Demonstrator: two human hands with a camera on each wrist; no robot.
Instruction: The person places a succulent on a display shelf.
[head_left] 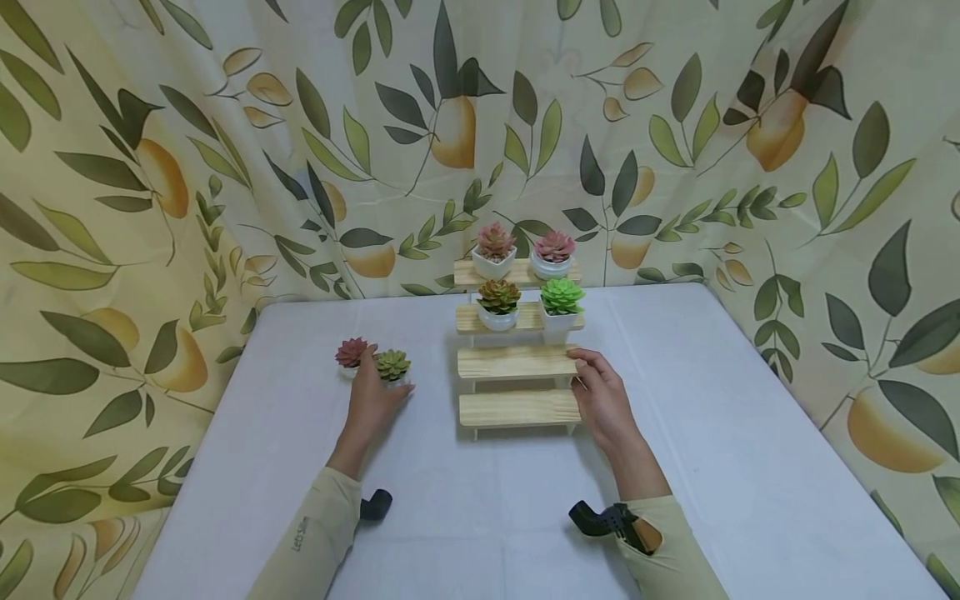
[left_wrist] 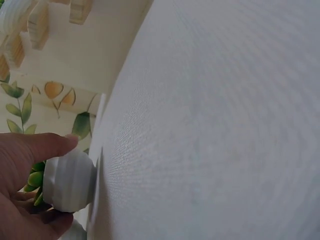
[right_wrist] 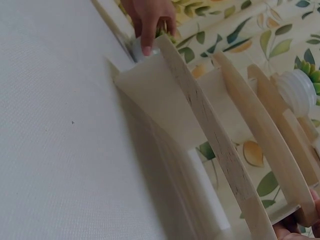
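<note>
My left hand (head_left: pixel 369 408) is around a potted green succulent (head_left: pixel 392 365) on the left of the table. In the left wrist view, thumb and fingers grip its ribbed white pot (left_wrist: pixel 70 181) from opposite sides, close to the tablecloth. Just beside it stands a red potted succulent (head_left: pixel 350 352), partly hidden by that hand. At the middle of the table is a tiered wooden stand (head_left: pixel 517 363) with white supports. My right hand (head_left: pixel 604 400) holds the right end of its second step from the front; fingertips (right_wrist: pixel 287 229) show at the step's end in the right wrist view.
Two pink succulents, one left (head_left: pixel 495 243) and one right (head_left: pixel 553 248), sit on the top step. Below them are a brownish succulent (head_left: pixel 498 302) and a bright green one (head_left: pixel 562 300). A leaf-and-fruit patterned curtain (head_left: pixel 300 167) surrounds the white table (head_left: pixel 480 517).
</note>
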